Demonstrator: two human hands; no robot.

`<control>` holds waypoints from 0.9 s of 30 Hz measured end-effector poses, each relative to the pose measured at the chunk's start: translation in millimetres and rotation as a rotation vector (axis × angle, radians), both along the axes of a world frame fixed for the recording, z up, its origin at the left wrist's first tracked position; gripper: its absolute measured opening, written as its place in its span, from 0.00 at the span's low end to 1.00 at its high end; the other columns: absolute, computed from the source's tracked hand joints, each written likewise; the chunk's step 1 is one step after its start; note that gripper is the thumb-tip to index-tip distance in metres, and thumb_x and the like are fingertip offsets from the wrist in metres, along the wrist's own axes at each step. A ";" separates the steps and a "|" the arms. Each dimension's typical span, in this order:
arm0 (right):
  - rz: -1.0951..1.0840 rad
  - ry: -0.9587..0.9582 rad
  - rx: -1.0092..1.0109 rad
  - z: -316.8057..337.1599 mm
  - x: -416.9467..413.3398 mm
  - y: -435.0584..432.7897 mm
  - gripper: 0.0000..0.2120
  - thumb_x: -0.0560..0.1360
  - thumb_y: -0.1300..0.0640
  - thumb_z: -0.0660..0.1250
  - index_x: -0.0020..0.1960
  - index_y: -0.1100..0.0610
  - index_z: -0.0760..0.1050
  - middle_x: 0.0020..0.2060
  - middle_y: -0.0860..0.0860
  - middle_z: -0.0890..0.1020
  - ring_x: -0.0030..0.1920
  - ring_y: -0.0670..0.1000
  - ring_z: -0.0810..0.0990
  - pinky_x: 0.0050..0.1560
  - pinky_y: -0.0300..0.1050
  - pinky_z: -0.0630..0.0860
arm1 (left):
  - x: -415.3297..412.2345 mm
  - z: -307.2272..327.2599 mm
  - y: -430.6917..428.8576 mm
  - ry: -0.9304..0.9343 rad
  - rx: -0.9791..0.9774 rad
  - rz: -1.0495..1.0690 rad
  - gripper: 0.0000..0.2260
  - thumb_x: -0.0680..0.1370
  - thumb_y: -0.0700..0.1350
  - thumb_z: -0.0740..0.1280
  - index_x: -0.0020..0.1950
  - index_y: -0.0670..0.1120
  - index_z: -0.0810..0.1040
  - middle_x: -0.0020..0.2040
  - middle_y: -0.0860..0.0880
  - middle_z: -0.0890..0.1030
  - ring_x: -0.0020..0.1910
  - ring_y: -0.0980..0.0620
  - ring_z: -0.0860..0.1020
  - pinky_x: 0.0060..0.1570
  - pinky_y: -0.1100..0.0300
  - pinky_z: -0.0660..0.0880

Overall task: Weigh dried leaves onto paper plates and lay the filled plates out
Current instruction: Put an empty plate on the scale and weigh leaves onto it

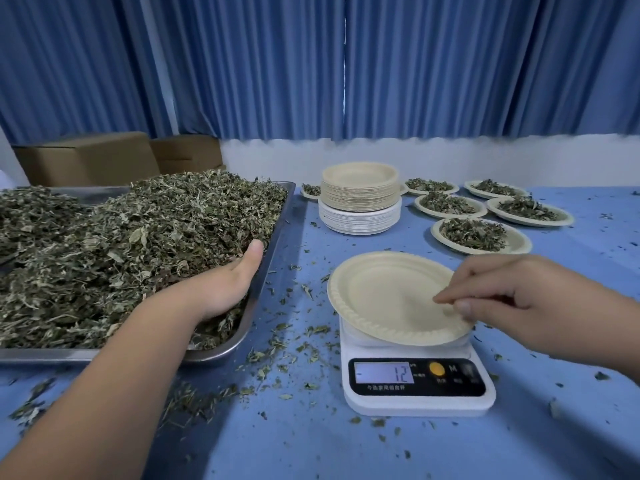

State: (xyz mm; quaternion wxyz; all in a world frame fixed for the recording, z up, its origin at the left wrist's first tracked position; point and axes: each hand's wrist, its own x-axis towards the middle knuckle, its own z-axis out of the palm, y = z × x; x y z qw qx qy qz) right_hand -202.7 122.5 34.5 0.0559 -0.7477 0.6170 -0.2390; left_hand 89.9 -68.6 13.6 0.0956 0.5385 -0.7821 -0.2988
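Pinching the right rim of a round beige paper plate (388, 292) between thumb and fingertips, the person's right hand (519, 306) is holding that empty plate on the platform of a white digital kitchen scale (415, 407). The plate is sitting there slightly tilted, and the lit display is showing 12. The left hand (221, 285) is reaching into a heap of dried grey-green leaves (121, 244) that is filling a large stainless-steel tray (273, 233) on the left of the blue-covered bench (346, 452). Its thumb is lying on top of the heap while its fingers are buried under the leaves, so whether they are closing on a handful cannot be told. Behind the scale, a stack of beige paper plates (360, 192) is resting on a stack of white paper plates (360, 218). To the right of the stacks, several leaf-filled paper plates (481, 235) are lying close together in a cluster on the bench, and one more is peeking out just left of the stacks. Loose leaf crumbs (277, 344) are lying scattered over the cloth around tray and scale. Two brown cardboard boxes (86, 157) are standing behind the tray, and pleated blue curtains (277, 64) are hanging along the wall.
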 end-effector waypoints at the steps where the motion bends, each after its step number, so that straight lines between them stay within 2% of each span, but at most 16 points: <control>1: -0.016 0.000 -0.033 -0.1 0.2 -0.6 0.09 0.75 0.57 0.68 0.49 0.43 0.83 0.45 0.37 0.79 0.41 0.42 0.79 0.39 0.30 0.71 | -0.5 -0.3 1.5 -0.047 0.020 -0.009 0.48 0.64 0.73 0.34 0.78 0.52 0.58 0.78 0.49 0.58 0.77 0.46 0.56 0.74 0.50 0.50; 3: -0.047 -0.021 -0.104 -1.8 -0.1 -2.4 0.08 0.75 0.56 0.68 0.46 0.45 0.84 0.41 0.41 0.80 0.40 0.44 0.79 0.38 0.32 0.70 | 0.2 -1.6 3.9 -0.117 -0.010 0.005 0.47 0.66 0.73 0.35 0.77 0.49 0.61 0.77 0.46 0.62 0.76 0.45 0.60 0.73 0.50 0.53; 5: -0.079 -0.029 -0.170 -5.4 -0.6 -5.1 0.07 0.75 0.56 0.68 0.44 0.47 0.84 0.39 0.44 0.81 0.40 0.47 0.78 0.40 0.36 0.71 | 3.3 -0.1 6.4 -0.170 -0.099 0.025 0.45 0.70 0.72 0.38 0.74 0.46 0.67 0.74 0.44 0.68 0.71 0.44 0.67 0.69 0.51 0.61; 7: -0.103 -0.029 -0.215 -9.4 0.7 -7.8 0.07 0.75 0.57 0.68 0.43 0.50 0.84 0.37 0.45 0.81 0.40 0.46 0.77 0.40 0.35 0.71 | 8.0 2.3 8.6 -0.222 -0.187 0.021 0.43 0.70 0.72 0.41 0.67 0.46 0.76 0.65 0.43 0.77 0.58 0.46 0.76 0.59 0.53 0.70; 8: -0.108 -0.041 -0.236 -11.2 1.8 -9.0 0.07 0.75 0.57 0.68 0.43 0.52 0.84 0.36 0.44 0.80 0.40 0.45 0.77 0.40 0.32 0.70 | 10.2 2.5 9.9 -0.246 -0.222 0.017 0.42 0.70 0.72 0.43 0.64 0.46 0.78 0.60 0.45 0.80 0.54 0.48 0.77 0.54 0.54 0.72; 10: -0.113 -0.087 -0.274 -13.7 3.9 -10.6 0.07 0.75 0.58 0.68 0.43 0.52 0.84 0.34 0.42 0.79 0.39 0.42 0.76 0.37 0.28 0.67 | 13.6 0.3 14.4 -0.287 -0.245 0.034 0.39 0.72 0.72 0.44 0.65 0.48 0.76 0.58 0.48 0.80 0.54 0.49 0.77 0.52 0.56 0.71; 12: -0.120 -0.125 -0.310 -14.6 4.5 -11.7 0.07 0.75 0.58 0.68 0.42 0.52 0.84 0.34 0.42 0.80 0.38 0.41 0.76 0.36 0.27 0.67 | 14.9 -3.2 22.8 -0.312 -0.194 0.050 0.38 0.73 0.71 0.42 0.69 0.50 0.73 0.61 0.47 0.77 0.58 0.47 0.74 0.55 0.55 0.68; 13: -0.123 -0.135 -0.327 -15.0 3.9 -12.2 0.07 0.75 0.58 0.68 0.42 0.52 0.84 0.34 0.43 0.80 0.38 0.41 0.77 0.36 0.28 0.67 | 14.7 -4.6 28.0 -0.313 -0.166 0.045 0.37 0.74 0.71 0.41 0.68 0.51 0.73 0.62 0.46 0.76 0.61 0.46 0.73 0.57 0.55 0.68; 15: -0.134 -0.147 -0.345 -16.3 1.2 -12.2 0.07 0.75 0.56 0.67 0.42 0.52 0.84 0.33 0.45 0.81 0.39 0.43 0.77 0.36 0.31 0.68 | 14.2 -6.1 37.4 -0.288 -0.178 0.024 0.33 0.72 0.71 0.40 0.60 0.54 0.74 0.58 0.45 0.76 0.60 0.46 0.74 0.51 0.61 0.68; 16: -0.140 -0.151 -0.348 -17.5 -0.1 -13.2 0.07 0.75 0.56 0.67 0.42 0.52 0.84 0.33 0.46 0.82 0.39 0.44 0.77 0.36 0.33 0.69 | 15.0 -6.7 40.6 -0.273 -0.201 0.024 0.32 0.73 0.71 0.41 0.59 0.54 0.75 0.57 0.46 0.77 0.60 0.46 0.75 0.49 0.62 0.68; 18: -0.155 -0.165 -0.349 -19.2 -3.7 -14.4 0.07 0.75 0.57 0.68 0.41 0.52 0.84 0.33 0.47 0.82 0.39 0.44 0.77 0.37 0.34 0.70 | 16.5 -8.7 48.1 -0.269 -0.238 0.035 0.33 0.76 0.69 0.44 0.65 0.51 0.75 0.62 0.47 0.78 0.58 0.48 0.76 0.54 0.57 0.70; 19: -0.166 -0.177 -0.346 -19.5 -5.8 -14.5 0.07 0.75 0.57 0.68 0.41 0.52 0.84 0.33 0.47 0.82 0.39 0.43 0.77 0.36 0.32 0.70 | 17.1 -10.2 52.4 -0.289 -0.266 0.038 0.34 0.77 0.69 0.44 0.65 0.50 0.76 0.61 0.47 0.79 0.54 0.48 0.77 0.55 0.56 0.71; 21: -0.190 -0.204 -0.340 -19.1 -9.3 -14.8 0.07 0.75 0.57 0.67 0.42 0.52 0.84 0.33 0.46 0.82 0.39 0.41 0.76 0.35 0.28 0.68 | 17.1 -14.3 62.7 -0.358 -0.356 0.046 0.33 0.79 0.66 0.42 0.60 0.48 0.78 0.52 0.47 0.81 0.48 0.49 0.78 0.53 0.55 0.74; 24: -0.206 -0.211 -0.353 -17.7 -8.5 -13.8 0.08 0.76 0.58 0.67 0.41 0.54 0.84 0.32 0.46 0.82 0.36 0.39 0.76 0.34 0.27 0.66 | 17.0 -17.8 75.1 -0.453 -0.506 0.069 0.30 0.80 0.64 0.41 0.54 0.50 0.78 0.42 0.51 0.79 0.42 0.50 0.78 0.47 0.53 0.77; 27: -0.192 -0.219 -0.263 -11.1 -7.9 -9.8 0.12 0.76 0.56 0.66 0.35 0.52 0.81 0.23 0.44 0.76 0.26 0.42 0.72 0.28 0.29 0.65 | 19.5 -22.2 83.0 -0.459 -0.606 0.086 0.27 0.80 0.63 0.41 0.49 0.52 0.76 0.38 0.53 0.77 0.39 0.51 0.78 0.42 0.55 0.77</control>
